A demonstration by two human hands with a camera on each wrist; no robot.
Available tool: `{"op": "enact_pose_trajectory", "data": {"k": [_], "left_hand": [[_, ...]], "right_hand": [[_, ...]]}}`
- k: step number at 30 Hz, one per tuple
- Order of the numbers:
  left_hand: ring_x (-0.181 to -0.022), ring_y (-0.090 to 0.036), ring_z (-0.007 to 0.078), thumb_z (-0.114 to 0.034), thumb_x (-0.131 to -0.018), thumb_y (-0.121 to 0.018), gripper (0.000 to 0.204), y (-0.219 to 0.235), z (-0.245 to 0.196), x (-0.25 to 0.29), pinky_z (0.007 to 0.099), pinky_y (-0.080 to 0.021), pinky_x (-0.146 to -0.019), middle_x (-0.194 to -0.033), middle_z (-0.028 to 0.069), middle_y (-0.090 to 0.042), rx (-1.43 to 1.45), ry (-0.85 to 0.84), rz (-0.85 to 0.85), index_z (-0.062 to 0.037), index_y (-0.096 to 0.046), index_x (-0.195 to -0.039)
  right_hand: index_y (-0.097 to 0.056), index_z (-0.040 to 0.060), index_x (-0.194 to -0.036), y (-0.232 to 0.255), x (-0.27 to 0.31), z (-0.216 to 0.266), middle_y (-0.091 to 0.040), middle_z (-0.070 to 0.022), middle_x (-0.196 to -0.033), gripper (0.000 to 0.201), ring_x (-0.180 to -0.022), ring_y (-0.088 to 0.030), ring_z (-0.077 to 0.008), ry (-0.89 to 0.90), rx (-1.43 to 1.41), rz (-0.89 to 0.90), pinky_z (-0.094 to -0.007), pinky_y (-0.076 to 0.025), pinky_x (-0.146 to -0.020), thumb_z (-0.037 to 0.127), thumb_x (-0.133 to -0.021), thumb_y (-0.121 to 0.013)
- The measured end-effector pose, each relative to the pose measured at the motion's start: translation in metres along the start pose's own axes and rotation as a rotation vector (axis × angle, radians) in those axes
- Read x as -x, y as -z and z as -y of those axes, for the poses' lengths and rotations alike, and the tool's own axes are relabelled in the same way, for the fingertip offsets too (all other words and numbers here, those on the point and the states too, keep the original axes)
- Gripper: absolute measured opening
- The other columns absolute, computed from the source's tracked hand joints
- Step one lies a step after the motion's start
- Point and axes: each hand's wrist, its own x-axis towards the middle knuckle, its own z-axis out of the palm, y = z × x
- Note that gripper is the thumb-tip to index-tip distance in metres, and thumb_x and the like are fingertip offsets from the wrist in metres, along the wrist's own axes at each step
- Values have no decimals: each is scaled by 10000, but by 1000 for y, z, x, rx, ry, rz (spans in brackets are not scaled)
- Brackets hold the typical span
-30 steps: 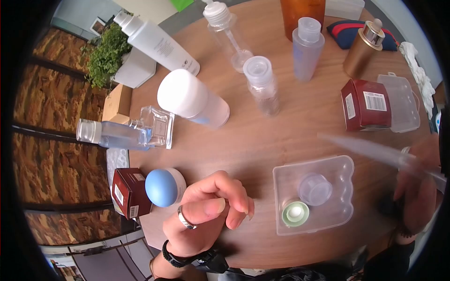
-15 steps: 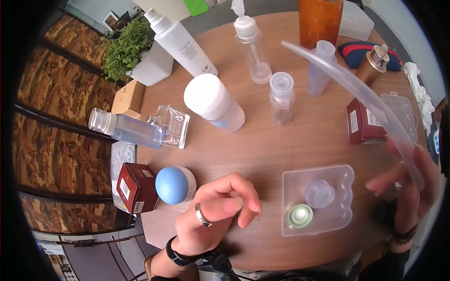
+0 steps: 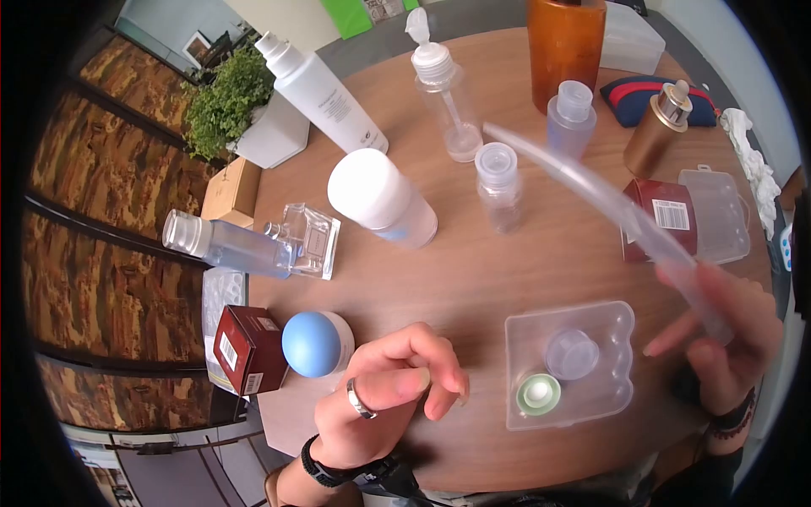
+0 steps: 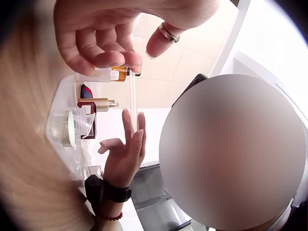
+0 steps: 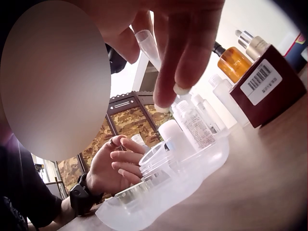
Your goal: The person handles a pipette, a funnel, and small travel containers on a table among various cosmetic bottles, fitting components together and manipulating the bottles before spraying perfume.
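Observation:
My right hand [image 3: 731, 325] pinches the lower end of a long translucent plastic tube [image 3: 608, 203], blurred and slanting up to the left over the table. In the right wrist view the tube's open end [image 5: 148, 44] shows between the fingers. My left hand [image 3: 393, 389], loosely curled with a ring on the thumb, holds nothing, left of a clear scalloped tray [image 3: 610, 395]. In that tray lie a small clear cup [image 3: 572, 353] and a green-rimmed round piece [image 3: 538, 395]. The left wrist view shows my left hand [image 4: 103, 36] in front of the tube [image 4: 133, 96].
Behind stand a clear pump bottle [image 3: 443, 97], a small clear bottle [image 3: 500, 190], a white-capped bottle [image 3: 372, 190] and an amber bottle [image 3: 564, 59]. A dark red box [image 3: 667, 211] stands right; another [image 3: 247, 348] and a blue-lidded jar [image 3: 311, 345] are left.
The tube swung from low on the right to a raised slant, then dipped slightly. My right hand's fingers have shifted with it. My left hand keeps its loose curl.

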Motion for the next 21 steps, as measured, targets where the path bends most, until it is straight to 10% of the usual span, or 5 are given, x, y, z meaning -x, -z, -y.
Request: {"op": "enact_pose_trajectory", "data": {"k": [7, 10, 12, 15, 21], "left_hand": [[-752, -512, 169, -247, -879, -565, 314, 3, -1, -1, 332, -414, -764, -875, 120, -619, -10, -1, 10, 34, -633, -1001], [-757, -517, 170, -244, -877, -562, 312, -3, 0, 0, 334, -419, -772, -912, 126, -631, -2, 4, -30, 33, -633, -1002], [-639, -495, 219, -304, -829, -529, 282, -15, -3, -3, 401, -418, -752, -649, 77, -544, -158, -3, -177, -29, -587, -849], [-640, -497, 220, -304, -830, -529, 282, -14, -3, -3, 401, -422, -758, -647, 76, -541, -153, 3, -179, -29, -588, -849], [-641, -497, 219, -302, -831, -528, 283, -14, -3, -3, 398, -423, -765, -648, 77, -540, -140, 3, -186, -27, -589, -853]], "right_hand": [[-349, -51, -1535, -27, 8, 5, -568, -349, -1359, 696, -617, -667, -120, -214, 192, -587, -195, -526, -650, 91, -898, -594], [-354, -72, -1524, -22, -9, 8, -558, -360, -1362, 692, -607, -657, -109, -342, 240, -286, -190, -510, -598, 75, -891, -591], [-399, -76, -1501, -26, -7, 10, -565, -366, -1345, 675, -610, -665, -118, -375, 138, -375, -187, -505, -573, 80, -879, -611], [-448, -61, -1479, -22, 11, 0, -577, -365, -1331, 661, -596, -680, -143, -190, 187, -500, -202, -519, -588, 108, -868, -639], [-574, -32, -1363, -8, -10, 1, -708, -316, -1090, 593, -592, -736, -212, 63, 168, -140, -256, -564, -617, 226, -853, -733]]}}
